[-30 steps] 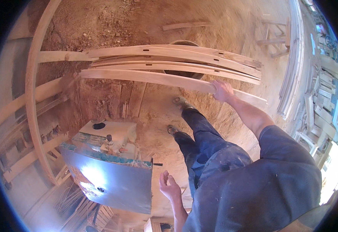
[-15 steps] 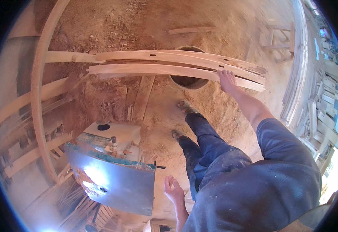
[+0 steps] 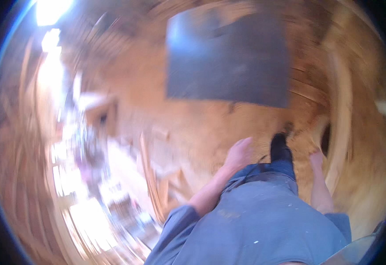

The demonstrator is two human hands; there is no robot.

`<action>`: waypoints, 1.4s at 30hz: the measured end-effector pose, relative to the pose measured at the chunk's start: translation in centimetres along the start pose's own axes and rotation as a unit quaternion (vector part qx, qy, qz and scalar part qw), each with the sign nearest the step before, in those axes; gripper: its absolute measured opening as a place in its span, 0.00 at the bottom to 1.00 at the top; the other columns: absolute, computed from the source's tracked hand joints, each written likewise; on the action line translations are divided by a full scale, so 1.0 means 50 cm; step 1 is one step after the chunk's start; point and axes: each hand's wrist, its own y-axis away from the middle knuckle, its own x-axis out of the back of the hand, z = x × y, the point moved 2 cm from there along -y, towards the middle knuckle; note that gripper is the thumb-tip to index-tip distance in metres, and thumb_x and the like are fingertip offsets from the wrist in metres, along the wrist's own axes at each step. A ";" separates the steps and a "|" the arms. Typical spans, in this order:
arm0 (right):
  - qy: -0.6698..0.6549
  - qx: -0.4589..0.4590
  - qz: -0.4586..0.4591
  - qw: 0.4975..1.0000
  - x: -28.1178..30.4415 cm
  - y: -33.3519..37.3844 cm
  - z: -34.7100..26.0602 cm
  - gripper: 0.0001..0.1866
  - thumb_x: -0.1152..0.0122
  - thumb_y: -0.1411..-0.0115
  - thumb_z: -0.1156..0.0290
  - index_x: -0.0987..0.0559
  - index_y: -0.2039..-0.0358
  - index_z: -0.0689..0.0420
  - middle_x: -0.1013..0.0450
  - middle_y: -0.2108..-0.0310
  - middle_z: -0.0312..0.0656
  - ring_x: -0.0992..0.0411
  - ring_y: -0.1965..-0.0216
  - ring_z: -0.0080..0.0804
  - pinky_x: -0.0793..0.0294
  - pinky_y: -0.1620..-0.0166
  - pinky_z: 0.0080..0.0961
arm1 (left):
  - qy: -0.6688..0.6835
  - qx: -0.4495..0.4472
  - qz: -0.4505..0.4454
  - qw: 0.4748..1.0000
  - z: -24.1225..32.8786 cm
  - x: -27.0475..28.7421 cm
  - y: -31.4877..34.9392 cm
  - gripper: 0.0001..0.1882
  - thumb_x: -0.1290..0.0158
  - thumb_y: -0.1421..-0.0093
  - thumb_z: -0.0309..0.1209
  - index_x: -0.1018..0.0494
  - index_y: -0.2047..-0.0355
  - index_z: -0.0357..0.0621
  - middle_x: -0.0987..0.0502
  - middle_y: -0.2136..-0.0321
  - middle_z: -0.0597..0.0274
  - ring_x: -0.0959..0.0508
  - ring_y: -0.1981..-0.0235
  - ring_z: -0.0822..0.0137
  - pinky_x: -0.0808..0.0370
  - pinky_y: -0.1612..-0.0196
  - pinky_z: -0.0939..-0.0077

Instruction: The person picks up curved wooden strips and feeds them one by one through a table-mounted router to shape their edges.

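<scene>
Fast motion smears the whole view. My left hand point(image 3: 240, 151) hangs in front of my body, over the sandy floor, and its fingers are too blurred to read. Off to the right, my right hand point(image 3: 316, 158) is low beside a long pale wooden strip point(image 3: 344, 110) and a round dark opening point(image 3: 325, 139). Whether it touches either one cannot be made out. Ahead of me stands the flat grey metal table point(image 3: 228, 66) of a machine, apart from both hands.
Slim boards point(image 3: 149, 176) stand or lean at the left, near a wooden box-like piece point(image 3: 102, 115). Bright openings point(image 3: 91, 221) and blurred clutter fill the far left. Sawdust-coloured floor point(image 3: 193, 128) runs between me and the metal table.
My view has swung round to the left, bringing the metal table ahead of me. The wooden strips that my right hand touched now lie at the right. My left hand has come forward.
</scene>
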 end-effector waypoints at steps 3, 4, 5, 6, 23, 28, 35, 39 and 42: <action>0.330 0.229 -0.121 0.908 -0.057 -0.035 -0.026 0.17 0.41 0.53 0.73 0.19 0.61 0.61 0.22 0.62 0.54 0.25 0.60 0.51 0.26 0.52 0.39 | 0.054 0.013 0.118 0.991 -0.124 0.022 0.108 0.22 0.48 0.41 0.31 0.29 0.47 0.35 0.25 0.51 0.41 0.27 0.46 0.44 0.29 0.43 0.59; 0.172 0.083 -0.123 0.974 -0.065 0.000 -0.088 0.17 0.41 0.54 0.72 0.19 0.62 0.61 0.23 0.61 0.55 0.25 0.58 0.52 0.26 0.51 0.42 | 0.073 0.058 0.158 0.983 -0.182 0.021 0.190 0.21 0.48 0.41 0.31 0.29 0.48 0.35 0.24 0.52 0.40 0.26 0.47 0.44 0.29 0.44 0.58; 0.221 0.135 -0.113 0.959 -0.088 -0.011 -0.077 0.16 0.41 0.53 0.72 0.19 0.62 0.61 0.23 0.60 0.55 0.26 0.56 0.53 0.26 0.51 0.42 | 0.086 0.064 0.184 0.977 -0.228 0.033 0.232 0.21 0.49 0.41 0.31 0.29 0.49 0.34 0.24 0.53 0.40 0.26 0.48 0.43 0.28 0.45 0.56; 0.256 0.175 -0.080 0.947 -0.109 -0.052 -0.047 0.15 0.41 0.53 0.71 0.19 0.63 0.61 0.24 0.59 0.55 0.26 0.55 0.54 0.27 0.51 0.42 | 0.101 0.078 0.197 0.972 -0.277 0.041 0.257 0.21 0.49 0.41 0.31 0.29 0.49 0.34 0.24 0.54 0.40 0.26 0.49 0.43 0.28 0.45 0.57; 0.239 0.477 -0.381 0.755 -0.923 0.577 -1.035 0.21 0.41 0.47 0.69 0.23 0.52 0.60 0.21 0.63 0.49 0.22 0.58 0.40 0.24 0.57 0.33 | 0.337 0.545 0.565 0.521 -0.842 -0.194 1.099 0.25 0.48 0.41 0.32 0.29 0.46 0.27 0.18 0.62 0.43 0.17 0.60 0.58 0.22 0.57 0.67; 0.417 0.521 -0.338 0.664 -1.043 0.528 -1.032 0.20 0.40 0.45 0.60 0.20 0.56 0.58 0.22 0.61 0.55 0.24 0.56 0.53 0.25 0.55 0.41 | 0.447 0.452 0.528 0.563 -0.903 -0.141 0.949 0.29 0.49 0.39 0.35 0.34 0.41 0.28 0.19 0.68 0.51 0.20 0.67 0.66 0.24 0.62 0.68; 0.576 0.339 -0.353 0.655 -1.146 0.382 -1.040 0.19 0.39 0.47 0.55 0.17 0.64 0.58 0.22 0.62 0.57 0.24 0.57 0.58 0.25 0.56 0.45 | 0.466 0.516 0.487 0.529 -1.109 -0.077 1.087 0.28 0.47 0.40 0.33 0.34 0.43 0.27 0.21 0.72 0.58 0.23 0.70 0.68 0.25 0.63 0.71; 0.575 0.483 -0.320 0.577 -1.345 0.466 -1.198 0.15 0.42 0.48 0.63 0.19 0.66 0.61 0.23 0.64 0.60 0.25 0.59 0.60 0.26 0.58 0.45 | 0.443 0.547 0.518 0.485 -1.308 0.092 1.198 0.31 0.46 0.41 0.33 0.36 0.41 0.25 0.20 0.69 0.55 0.21 0.66 0.65 0.25 0.58 0.70; 0.422 0.499 -0.349 0.672 -1.482 0.677 -1.356 0.15 0.45 0.48 0.70 0.22 0.60 0.60 0.24 0.63 0.57 0.26 0.61 0.55 0.26 0.57 0.37 | 0.377 0.572 0.537 0.492 -1.499 0.117 1.270 0.35 0.41 0.44 0.32 0.38 0.39 0.25 0.23 0.51 0.40 0.23 0.50 0.53 0.28 0.44 0.63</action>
